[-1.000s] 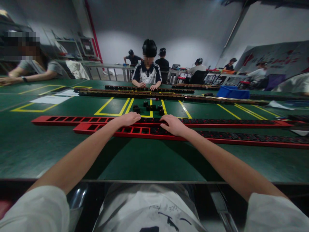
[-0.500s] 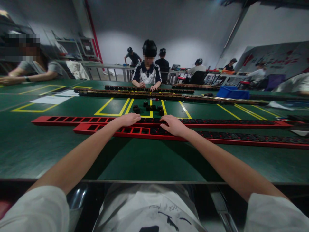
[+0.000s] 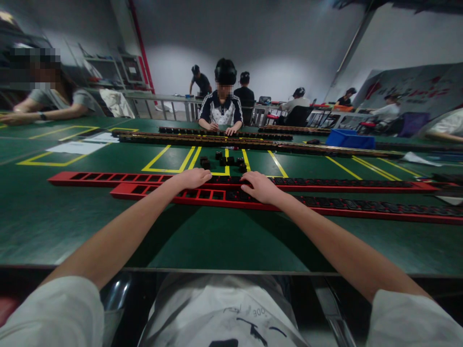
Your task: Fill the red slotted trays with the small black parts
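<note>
Two long red slotted rails lie crosswise before me: the far rail and the near rail. Both have open slots on the left and black square pieces seated to the right. My left hand is at the far rail, fingers together and pointing right; their tips are low on it and whatever they grip is hidden. My right hand rests over both rails with thumb and bent fingers apart, touching the black pieces there. Just beyond my hands are several loose black blocks.
The green table bears yellow tape outlines. Farther back lie long dark rails, a blue bin and white paper sheets. A co-worker sits opposite; another person is at the left.
Both hands keep nearly the same place and pose. The view has shifted very slightly.
</note>
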`<state>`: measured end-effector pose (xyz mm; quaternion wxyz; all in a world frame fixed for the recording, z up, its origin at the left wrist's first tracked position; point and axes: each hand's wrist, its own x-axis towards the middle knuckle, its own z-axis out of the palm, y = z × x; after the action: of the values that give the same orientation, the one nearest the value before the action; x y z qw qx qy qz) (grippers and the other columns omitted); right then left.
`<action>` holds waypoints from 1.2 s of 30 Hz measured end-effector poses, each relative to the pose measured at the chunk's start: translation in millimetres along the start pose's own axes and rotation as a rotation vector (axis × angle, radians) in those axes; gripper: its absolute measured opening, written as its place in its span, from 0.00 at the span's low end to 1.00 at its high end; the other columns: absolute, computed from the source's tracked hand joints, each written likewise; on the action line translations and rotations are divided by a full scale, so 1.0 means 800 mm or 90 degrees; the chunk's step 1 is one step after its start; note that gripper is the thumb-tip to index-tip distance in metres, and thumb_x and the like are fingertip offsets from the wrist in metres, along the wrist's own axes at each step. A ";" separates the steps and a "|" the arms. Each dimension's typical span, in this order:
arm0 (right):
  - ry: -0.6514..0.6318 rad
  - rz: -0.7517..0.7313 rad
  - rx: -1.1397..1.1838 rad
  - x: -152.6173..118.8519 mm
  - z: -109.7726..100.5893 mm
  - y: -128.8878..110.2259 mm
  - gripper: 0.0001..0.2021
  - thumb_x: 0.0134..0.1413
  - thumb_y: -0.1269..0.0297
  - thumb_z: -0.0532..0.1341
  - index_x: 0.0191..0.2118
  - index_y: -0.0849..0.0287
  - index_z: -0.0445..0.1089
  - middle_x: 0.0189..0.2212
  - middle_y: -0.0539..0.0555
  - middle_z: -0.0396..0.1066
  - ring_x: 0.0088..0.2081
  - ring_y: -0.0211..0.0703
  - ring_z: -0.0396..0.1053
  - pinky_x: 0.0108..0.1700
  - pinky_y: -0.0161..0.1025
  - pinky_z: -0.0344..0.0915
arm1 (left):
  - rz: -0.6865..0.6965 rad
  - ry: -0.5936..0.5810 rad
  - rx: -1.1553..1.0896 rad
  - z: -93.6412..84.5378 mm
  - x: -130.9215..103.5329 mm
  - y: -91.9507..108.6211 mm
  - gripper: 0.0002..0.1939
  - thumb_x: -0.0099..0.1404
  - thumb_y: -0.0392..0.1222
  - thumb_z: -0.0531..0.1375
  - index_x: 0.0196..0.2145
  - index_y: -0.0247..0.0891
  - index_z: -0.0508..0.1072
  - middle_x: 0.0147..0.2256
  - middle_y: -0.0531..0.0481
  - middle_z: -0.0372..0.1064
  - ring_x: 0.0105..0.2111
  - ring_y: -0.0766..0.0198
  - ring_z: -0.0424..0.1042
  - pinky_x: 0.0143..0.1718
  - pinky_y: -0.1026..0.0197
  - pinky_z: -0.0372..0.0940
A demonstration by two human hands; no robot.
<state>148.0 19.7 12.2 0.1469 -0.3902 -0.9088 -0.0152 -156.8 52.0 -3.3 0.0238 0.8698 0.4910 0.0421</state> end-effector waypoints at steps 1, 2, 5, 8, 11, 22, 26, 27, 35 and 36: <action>-0.001 0.001 0.001 0.000 0.000 0.000 0.13 0.65 0.60 0.58 0.49 0.61 0.72 0.49 0.62 0.73 0.52 0.53 0.69 0.55 0.50 0.65 | 0.000 0.001 0.007 0.001 0.000 -0.001 0.24 0.74 0.54 0.41 0.44 0.39 0.72 0.44 0.42 0.74 0.45 0.54 0.71 0.48 0.54 0.63; -0.001 0.002 0.003 0.000 0.000 -0.001 0.13 0.65 0.60 0.58 0.49 0.60 0.72 0.49 0.62 0.73 0.52 0.53 0.69 0.55 0.50 0.65 | 0.002 0.003 0.013 0.001 0.000 -0.002 0.24 0.74 0.54 0.41 0.45 0.39 0.72 0.44 0.42 0.74 0.45 0.54 0.71 0.48 0.55 0.63; 0.001 0.004 0.010 0.000 0.000 -0.001 0.13 0.64 0.61 0.58 0.49 0.60 0.72 0.50 0.62 0.73 0.52 0.53 0.69 0.55 0.51 0.65 | 0.011 0.005 0.028 0.003 0.001 -0.003 0.24 0.74 0.54 0.41 0.44 0.39 0.72 0.44 0.43 0.74 0.45 0.54 0.71 0.49 0.55 0.62; 0.000 0.005 0.008 0.000 -0.001 -0.002 0.13 0.65 0.61 0.58 0.49 0.60 0.72 0.50 0.62 0.73 0.52 0.53 0.69 0.55 0.50 0.65 | 0.012 0.000 0.041 0.004 0.002 -0.002 0.24 0.74 0.53 0.40 0.43 0.38 0.72 0.43 0.41 0.74 0.44 0.53 0.71 0.49 0.53 0.62; -0.003 0.007 0.005 0.000 -0.003 -0.002 0.13 0.65 0.61 0.58 0.49 0.60 0.72 0.50 0.62 0.73 0.52 0.54 0.69 0.55 0.51 0.65 | 0.017 0.005 0.043 0.004 0.002 -0.002 0.24 0.74 0.52 0.41 0.42 0.38 0.72 0.42 0.41 0.74 0.43 0.53 0.71 0.48 0.53 0.62; 0.001 -0.002 0.003 0.000 -0.002 -0.001 0.12 0.65 0.61 0.58 0.49 0.60 0.72 0.49 0.62 0.73 0.52 0.53 0.69 0.55 0.50 0.65 | 0.009 0.005 0.070 0.001 0.000 0.009 0.25 0.74 0.49 0.38 0.43 0.36 0.72 0.43 0.38 0.73 0.43 0.50 0.71 0.46 0.51 0.62; 0.003 -0.005 -0.003 0.000 0.001 0.000 0.13 0.65 0.61 0.57 0.49 0.61 0.72 0.49 0.62 0.73 0.52 0.53 0.69 0.55 0.50 0.65 | 0.001 0.014 0.039 -0.004 -0.003 0.014 0.27 0.74 0.51 0.37 0.44 0.37 0.72 0.44 0.39 0.73 0.45 0.52 0.71 0.47 0.53 0.62; 0.004 -0.005 -0.003 0.000 0.002 0.001 0.13 0.65 0.60 0.57 0.49 0.61 0.72 0.49 0.62 0.73 0.52 0.53 0.69 0.55 0.50 0.65 | 0.002 0.013 0.028 -0.005 -0.004 0.014 0.28 0.74 0.53 0.38 0.45 0.37 0.72 0.45 0.40 0.73 0.45 0.53 0.71 0.47 0.54 0.62; 0.006 -0.003 0.004 0.001 0.003 0.003 0.13 0.65 0.60 0.58 0.50 0.60 0.72 0.50 0.62 0.73 0.53 0.55 0.69 0.55 0.52 0.65 | -0.013 -0.010 0.027 -0.004 -0.002 0.011 0.39 0.66 0.71 0.47 0.56 0.35 0.69 0.53 0.36 0.71 0.50 0.48 0.70 0.49 0.54 0.62; 0.006 -0.002 0.005 0.001 0.003 0.003 0.13 0.65 0.60 0.58 0.50 0.59 0.72 0.50 0.62 0.73 0.53 0.55 0.69 0.55 0.52 0.65 | -0.018 -0.013 0.030 -0.004 -0.002 0.011 0.39 0.65 0.71 0.47 0.56 0.35 0.69 0.53 0.36 0.71 0.50 0.48 0.70 0.49 0.54 0.62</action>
<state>148.5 22.5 10.3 0.1524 -0.3884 -0.9087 -0.0136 -150.5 46.5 0.3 0.0092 0.8635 0.5039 0.0211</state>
